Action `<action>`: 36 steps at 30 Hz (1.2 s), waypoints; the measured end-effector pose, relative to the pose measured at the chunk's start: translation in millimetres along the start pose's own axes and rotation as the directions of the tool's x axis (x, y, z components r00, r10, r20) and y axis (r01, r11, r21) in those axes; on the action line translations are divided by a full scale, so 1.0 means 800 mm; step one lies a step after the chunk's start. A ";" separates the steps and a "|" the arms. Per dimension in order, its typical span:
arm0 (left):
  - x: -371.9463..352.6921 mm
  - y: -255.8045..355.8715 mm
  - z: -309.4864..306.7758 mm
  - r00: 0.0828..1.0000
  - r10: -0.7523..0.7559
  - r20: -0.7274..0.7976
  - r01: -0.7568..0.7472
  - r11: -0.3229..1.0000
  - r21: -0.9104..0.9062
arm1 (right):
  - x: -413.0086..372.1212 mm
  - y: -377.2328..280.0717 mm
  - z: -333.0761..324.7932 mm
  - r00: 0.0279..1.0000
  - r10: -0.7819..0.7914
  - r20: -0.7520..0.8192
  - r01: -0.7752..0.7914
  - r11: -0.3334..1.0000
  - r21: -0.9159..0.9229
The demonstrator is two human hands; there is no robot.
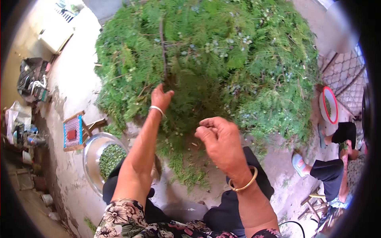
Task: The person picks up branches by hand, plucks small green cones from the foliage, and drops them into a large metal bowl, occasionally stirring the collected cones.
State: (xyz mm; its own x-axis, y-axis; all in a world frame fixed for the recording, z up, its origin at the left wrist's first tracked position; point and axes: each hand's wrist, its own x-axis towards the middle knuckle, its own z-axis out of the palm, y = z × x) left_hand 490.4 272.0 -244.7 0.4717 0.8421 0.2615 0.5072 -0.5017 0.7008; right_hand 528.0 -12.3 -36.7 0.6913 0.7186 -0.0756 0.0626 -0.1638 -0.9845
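Note:
A large heap of green, feathery conifer branches [274,79], dotted with pale blue-green berries, fills the space before me. My left hand [160,98], with a silvery bangle at its wrist, reaches to the heap's near side. Its fingers are closed at the lower end of a leafy branch [163,47] with a brown stem; foliage partly hides the grip. Nearer to me, my right hand [222,144], wearing a gold-coloured bangle, hovers above the ground with curled fingers and the thumb near the forefinger. Whatever is inside its fingers is hidden.
A metal basin [89,160] holding small green berries [110,160] stands by my left leg. Beyond it is a low woven stool [72,133] with a red object on it. At right, another person [331,174] sits near a red-rimmed white tub [323,106].

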 end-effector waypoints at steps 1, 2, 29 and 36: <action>0.028 -0.042 0.036 0.995 -0.088 0.057 0.100 0.955 -0.280 | 0.001 -0.002 0.000 1.000 0.009 0.008 -0.008 0.998 -0.055; 0.029 -0.009 0.026 0.955 -0.211 0.210 0.272 0.906 -0.324 | 0.002 0.000 0.000 1.000 0.019 0.007 -0.019 0.998 -0.054; -0.185 0.075 -0.134 0.928 0.119 0.354 -0.104 0.993 -0.063 | 0.004 0.011 -0.003 0.991 -0.118 -0.065 0.098 0.963 -0.251; -0.073 0.213 -0.225 0.898 0.387 0.211 -0.352 0.918 -0.182 | 0.000 0.002 0.019 0.983 -0.136 0.123 0.163 0.953 -0.256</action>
State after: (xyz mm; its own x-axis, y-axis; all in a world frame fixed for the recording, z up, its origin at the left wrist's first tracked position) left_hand 419.2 172.8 -20.7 0.7719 0.5202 0.3654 0.1679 -0.7212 0.6721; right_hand 517.2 -2.6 -40.5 0.5829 0.8116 0.0397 0.3571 -0.2119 -0.9097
